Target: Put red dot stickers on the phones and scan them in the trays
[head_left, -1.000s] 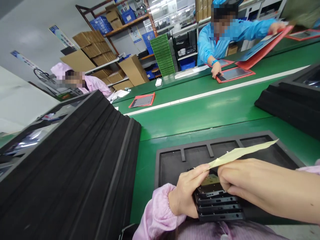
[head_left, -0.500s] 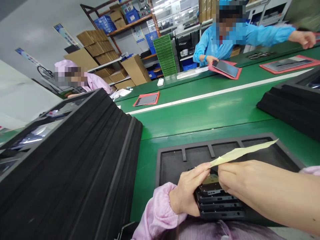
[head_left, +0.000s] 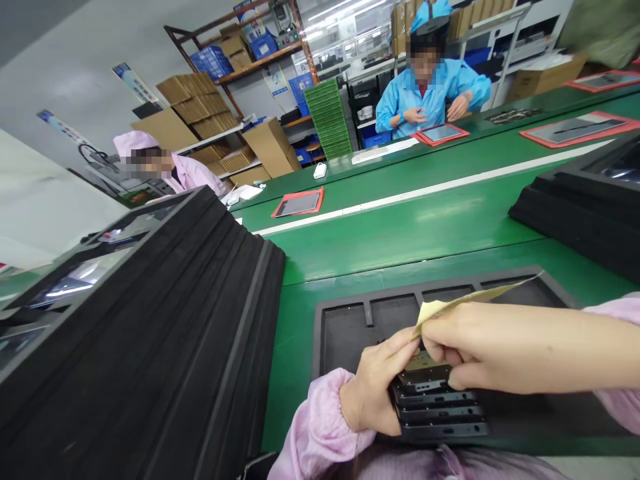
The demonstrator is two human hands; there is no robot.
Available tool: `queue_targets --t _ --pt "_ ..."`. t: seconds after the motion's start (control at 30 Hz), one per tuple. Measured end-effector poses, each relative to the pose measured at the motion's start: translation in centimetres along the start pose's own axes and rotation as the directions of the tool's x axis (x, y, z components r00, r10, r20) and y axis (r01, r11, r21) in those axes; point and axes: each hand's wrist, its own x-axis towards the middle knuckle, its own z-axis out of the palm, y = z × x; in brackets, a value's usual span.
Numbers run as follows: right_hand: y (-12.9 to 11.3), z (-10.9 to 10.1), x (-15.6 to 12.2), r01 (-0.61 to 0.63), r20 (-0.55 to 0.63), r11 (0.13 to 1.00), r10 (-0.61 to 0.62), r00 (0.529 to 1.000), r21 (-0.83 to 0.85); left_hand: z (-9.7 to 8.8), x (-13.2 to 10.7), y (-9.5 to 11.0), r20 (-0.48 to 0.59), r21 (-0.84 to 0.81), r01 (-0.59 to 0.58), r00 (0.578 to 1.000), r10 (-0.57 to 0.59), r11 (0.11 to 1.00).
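Note:
A stack of several black phone frames [head_left: 443,413] lies on a black foam tray [head_left: 345,337] close to my body. My left hand [head_left: 376,385] is wrapped round the stack's left side, its fingertips touching the edge of a thin yellow sheet [head_left: 443,307]. My right hand [head_left: 463,343] has its fingers curled at that sheet above the top frame and pinches it near its left end. The sheet slants up to the right, its far part behind my right hand. A gold-coloured patch on the top frame shows between my hands; the right fingertips are partly hidden.
A tall stack of black foam trays [head_left: 215,320] rises on the left, and another stack [head_left: 565,207] stands at right. Across the green bench [head_left: 410,233], a co-worker in blue [head_left: 425,100] sits by a red pad [head_left: 443,133]. A person in pink [head_left: 190,175] is at far left.
My right hand has shifted slightly left and up, and its forearm lies more level. The sheet has bent and moved with it. Across the bench, the blue-sleeved co-worker has set the red pad down.

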Motion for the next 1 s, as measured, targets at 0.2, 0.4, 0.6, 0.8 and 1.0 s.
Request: queue_targets --t 0.2,0.4,0.6,0.8,1.0 --pt "0.8 -1.3 1.2 -0.08 -0.005 0.974 0.083 0.997 0.213 -0.1 -0.2 -0.3 -0.021 0.003 0.04 0.999 -0.04 0.999" --pt "3.0 0.8 2.4 0.269 -0.421 0.963 -0.246 0.873 -0.003 -0.1 -0.2 -0.4 -0.001 -0.011 0.067 0.998 -0.067 0.998" --pt "3.2 1.3 2.5 0.336 -0.384 0.942 -0.321 0.866 -0.031 -0.1 -0.1 -0.6 -0.007 -0.026 0.045 0.999 -0.045 0.999" --pt "3.0 1.2 2.5 0.327 -0.376 0.943 -0.323 0.869 -0.057 -0.2 0.0 -0.5 0.013 -0.005 0.047 0.999 -0.047 0.999" --pt "3.0 1.7 2.5 0.322 -0.446 0.935 -0.355 0.821 -0.152 0.0 -0.2 -0.8 -0.016 -0.018 0.043 0.999 -0.044 0.999"
